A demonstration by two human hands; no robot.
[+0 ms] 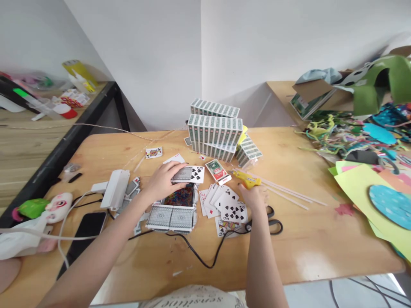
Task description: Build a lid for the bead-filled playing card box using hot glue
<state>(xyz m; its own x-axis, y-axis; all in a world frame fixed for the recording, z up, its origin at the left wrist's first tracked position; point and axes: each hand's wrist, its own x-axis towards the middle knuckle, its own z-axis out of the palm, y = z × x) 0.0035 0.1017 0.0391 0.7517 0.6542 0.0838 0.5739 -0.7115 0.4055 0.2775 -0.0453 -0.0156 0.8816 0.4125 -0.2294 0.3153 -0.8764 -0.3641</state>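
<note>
My left hand (165, 179) grips a playing card (197, 174) between thumb and fingers, over the far side of an open-topped box built from playing cards (171, 218). Grey patterned card backs cover the box, and its inside looks dark and multicoloured. My right hand (254, 196) is wrapped round a yellow hot glue gun (246, 179), its nozzle pointing left towards an opened card pack (218, 172). Loose face-up cards (233, 211) lie fanned between the box and my right hand. Black scissors (275, 226) lie partly hidden under my right forearm.
Stacked card packs (215, 128) stand at the back. Clear glue sticks (289, 192) lie on the right, near coloured sheets (356, 192). A black cord (205, 264) loops across the front. On the left are a white power strip (116, 190) and a phone (85, 233).
</note>
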